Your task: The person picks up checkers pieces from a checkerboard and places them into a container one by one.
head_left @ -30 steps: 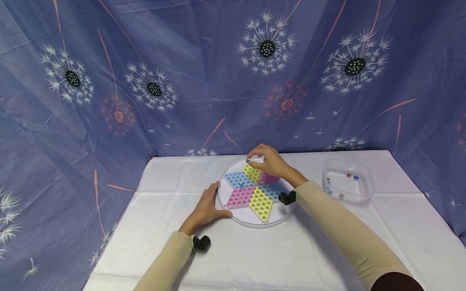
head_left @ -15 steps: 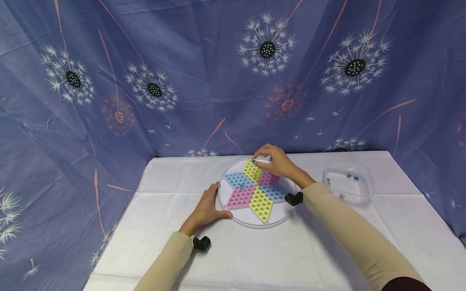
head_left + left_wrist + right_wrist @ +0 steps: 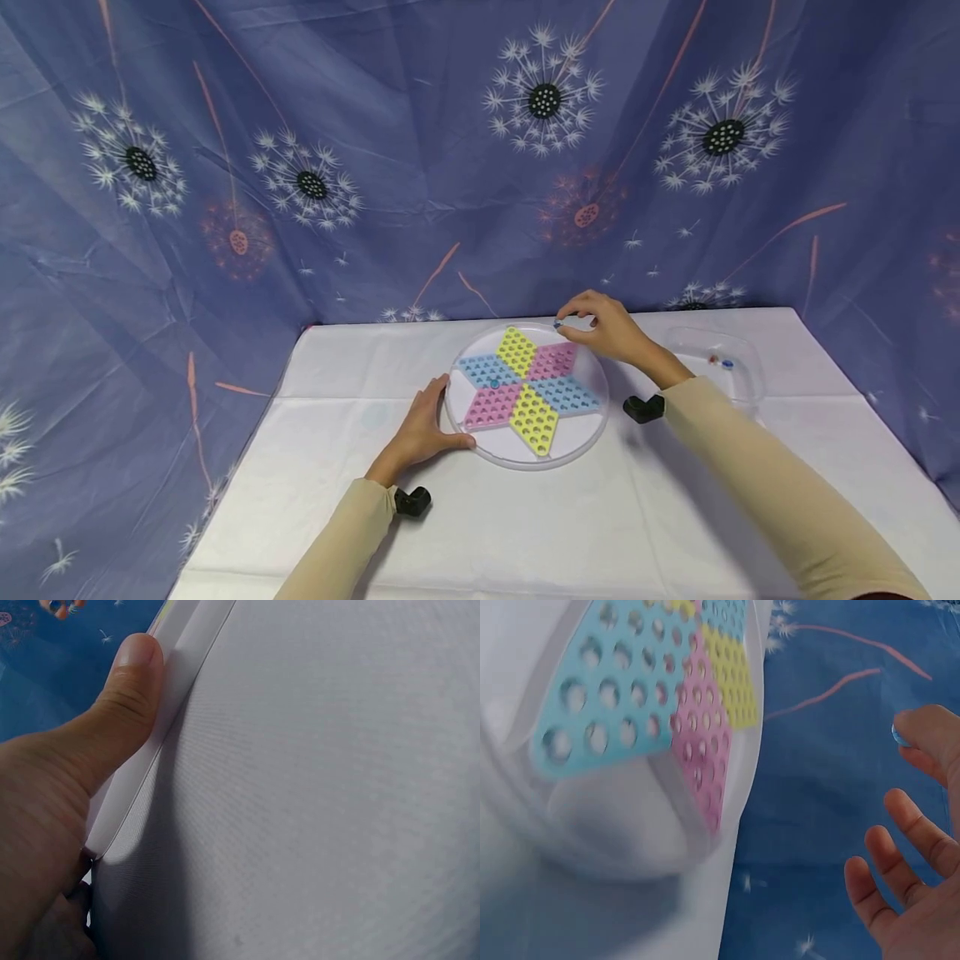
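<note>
My right hand (image 3: 609, 329) is raised above the back right edge of the round Chinese checkers board (image 3: 477, 443). It pinches a small blue marble (image 3: 557, 325) between thumb and forefinger; in the right wrist view the marble (image 3: 900, 735) peeks out at the fingertips while the other fingers spread. The board carries a star of yellow, pink and blue points full of holes. One blue marble (image 3: 494, 384) sits in a hole left of the centre. At the board's left rim, my left hand (image 3: 422, 429) rests with thumb and fingers stretched along the edge; its thumb (image 3: 131, 697) touches the rim.
A clear plastic box (image 3: 759, 375) with a few marbles stands at the right, partly behind my right forearm. White cloth (image 3: 525, 533) covers the table. A blue curtain (image 3: 420, 167) with dandelions hangs right behind the table's back edge.
My right hand, holding the marble, has moved right from the far yellow point to beyond the pink one. The left hand has stayed at the rim.
</note>
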Tool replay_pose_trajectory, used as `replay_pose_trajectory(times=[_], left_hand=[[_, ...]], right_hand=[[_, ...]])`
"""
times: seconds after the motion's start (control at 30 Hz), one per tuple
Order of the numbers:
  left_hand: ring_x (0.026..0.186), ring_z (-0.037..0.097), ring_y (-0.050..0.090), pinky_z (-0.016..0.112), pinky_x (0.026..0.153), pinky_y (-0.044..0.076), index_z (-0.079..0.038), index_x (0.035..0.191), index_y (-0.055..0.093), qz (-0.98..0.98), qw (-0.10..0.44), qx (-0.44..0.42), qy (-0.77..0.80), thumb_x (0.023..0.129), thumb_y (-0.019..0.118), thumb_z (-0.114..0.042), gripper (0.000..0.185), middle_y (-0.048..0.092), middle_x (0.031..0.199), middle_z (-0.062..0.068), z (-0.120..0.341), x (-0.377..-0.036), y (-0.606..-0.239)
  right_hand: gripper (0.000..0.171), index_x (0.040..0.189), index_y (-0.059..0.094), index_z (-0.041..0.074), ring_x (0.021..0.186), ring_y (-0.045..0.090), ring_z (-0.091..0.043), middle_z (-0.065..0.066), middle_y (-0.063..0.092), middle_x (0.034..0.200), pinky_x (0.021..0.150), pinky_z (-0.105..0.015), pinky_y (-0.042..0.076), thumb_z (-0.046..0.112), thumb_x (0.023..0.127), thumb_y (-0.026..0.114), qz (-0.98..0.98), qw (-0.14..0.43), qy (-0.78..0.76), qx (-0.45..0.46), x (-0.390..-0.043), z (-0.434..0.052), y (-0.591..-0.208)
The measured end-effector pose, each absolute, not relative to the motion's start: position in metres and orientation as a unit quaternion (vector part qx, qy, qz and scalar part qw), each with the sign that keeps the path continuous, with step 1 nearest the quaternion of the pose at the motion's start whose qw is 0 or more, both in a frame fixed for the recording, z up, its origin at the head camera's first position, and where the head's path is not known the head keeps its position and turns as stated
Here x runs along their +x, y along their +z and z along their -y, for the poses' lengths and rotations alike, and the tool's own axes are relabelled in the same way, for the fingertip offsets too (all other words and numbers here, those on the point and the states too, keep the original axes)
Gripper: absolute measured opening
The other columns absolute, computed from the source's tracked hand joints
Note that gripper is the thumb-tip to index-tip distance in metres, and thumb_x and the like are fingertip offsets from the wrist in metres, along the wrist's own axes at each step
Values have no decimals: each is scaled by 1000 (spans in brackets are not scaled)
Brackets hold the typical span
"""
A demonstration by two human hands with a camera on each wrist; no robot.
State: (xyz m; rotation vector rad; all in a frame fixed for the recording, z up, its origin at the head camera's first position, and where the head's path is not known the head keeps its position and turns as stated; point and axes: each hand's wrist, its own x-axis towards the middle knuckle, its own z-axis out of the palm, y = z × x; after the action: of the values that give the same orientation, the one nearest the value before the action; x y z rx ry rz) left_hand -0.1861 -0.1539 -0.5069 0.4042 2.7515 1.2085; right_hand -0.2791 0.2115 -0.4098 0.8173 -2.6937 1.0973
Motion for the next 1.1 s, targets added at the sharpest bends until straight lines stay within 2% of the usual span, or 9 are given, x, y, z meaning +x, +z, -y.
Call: replay_pose_trajectory(times=[0.27,0.57,0.7,0.87,1.03,1.1], left_hand=[[155,38,18,51,128,9,0,162,22,-906,44,150,394,68,97,-40,126,26,166,21,155,-188,-509],[156,36,14,49,128,8,-4,163,21,-910,50,141,388,68,96,-42,127,24,168,18,155,-189,-510],[156,37,15,49,128,8,-3,163,21,-909,49,142,388,68,96,-42,127,24,168,18,155,-189,-510],[156,36,15,47,129,7,-2,163,21,-910,49,144,385,68,96,-43,127,25,167,18,154,-189,-510],[156,36,15,48,129,6,-3,163,22,-909,49,142,388,68,96,-42,126,25,167,18,154,-189,-509],[157,35,14,47,129,6,-4,163,20,-911,54,140,384,69,96,-42,127,23,168,17,154,-190,-509]], right_hand=[[20,114,76,13,106,59,-32,-12,63,122,82,-50,55,21,95,76,901,83,346,247,-273,-245,-409],[21,115,75,11,104,61,-35,-14,62,122,81,-53,56,20,96,75,914,112,324,217,-262,-285,-406],[21,115,76,12,103,61,-34,-13,63,120,78,-48,56,21,96,74,918,122,316,208,-258,-302,-407],[21,115,76,14,102,62,-31,-11,64,119,75,-36,55,24,96,75,927,124,305,182,-253,-322,-411],[22,116,76,15,104,62,-33,-12,63,125,75,-35,55,24,96,74,934,114,304,151,-248,-338,-413],[23,117,75,14,105,61,-35,-14,62,125,75,-30,54,25,96,74,934,112,306,147,-246,-344,-413]])
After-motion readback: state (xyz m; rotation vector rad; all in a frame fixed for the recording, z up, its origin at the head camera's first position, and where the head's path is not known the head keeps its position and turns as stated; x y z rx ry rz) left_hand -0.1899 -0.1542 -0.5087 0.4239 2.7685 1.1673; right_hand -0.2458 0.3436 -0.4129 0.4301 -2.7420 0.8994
